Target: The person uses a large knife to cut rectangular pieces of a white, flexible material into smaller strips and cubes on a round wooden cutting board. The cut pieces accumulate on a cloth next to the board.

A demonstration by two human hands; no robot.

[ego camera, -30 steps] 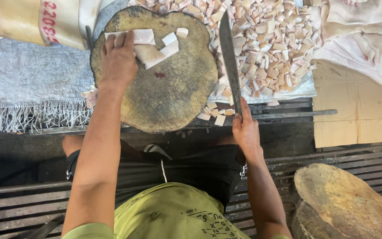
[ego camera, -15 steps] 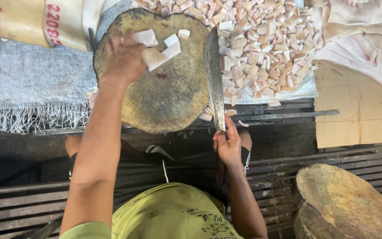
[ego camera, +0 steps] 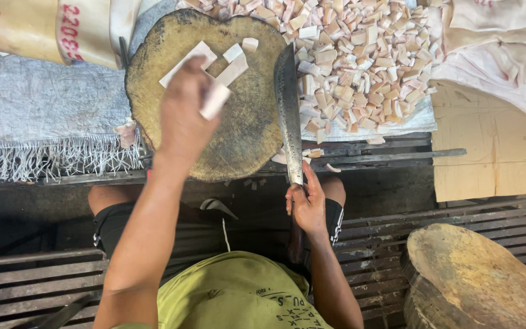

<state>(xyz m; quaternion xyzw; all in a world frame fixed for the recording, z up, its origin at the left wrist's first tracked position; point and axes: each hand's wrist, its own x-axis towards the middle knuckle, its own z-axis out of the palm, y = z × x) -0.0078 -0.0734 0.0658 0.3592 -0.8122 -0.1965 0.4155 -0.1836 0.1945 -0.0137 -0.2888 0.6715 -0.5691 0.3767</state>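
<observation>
A pale strip (ego camera: 215,100) on the round chopping block (ego camera: 245,140) is pinned flat under the left hand (ego camera: 181,116), while the cleaver (ego camera: 288,109) is kept clamped in the right hand's (ego camera: 307,204) closed grip, blade parked clear of the fingers, pretty much.

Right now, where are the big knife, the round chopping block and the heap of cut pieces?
big knife (ego camera: 288,103), head view, middle of the blade.
round chopping block (ego camera: 248,131), head view, bare top surface.
heap of cut pieces (ego camera: 360,67), head view, middle of the pile.
</observation>
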